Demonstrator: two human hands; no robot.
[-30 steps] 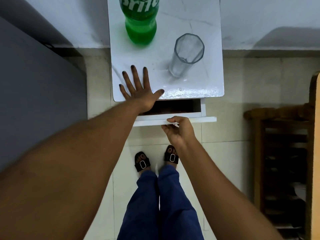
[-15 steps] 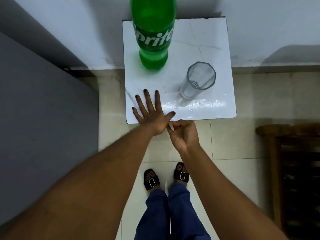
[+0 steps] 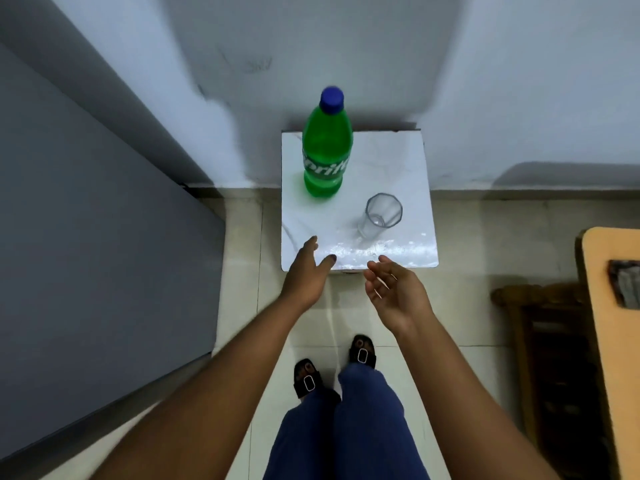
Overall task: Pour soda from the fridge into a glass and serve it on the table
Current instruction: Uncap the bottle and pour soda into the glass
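While both hands hang empty with fingers spread at the counter's (image 3: pixel 398 161) near edge, left hand (image 3: pixel 306 275) at 7 o'clock, right hand (image 3: pixel 393 292) at 5, the capped bottle (image 3: pixel 327 150) stands at 11 and the glass (image 3: pixel 379 216) centre-right, nothing between. A second ago the left palm pressed the top and the right gripped an open drawer.

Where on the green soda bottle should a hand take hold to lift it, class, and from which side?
Grip the soda bottle around its body at the label band, coming from the near side. It stands upright, the near side is open, and the glass stands apart to its right.
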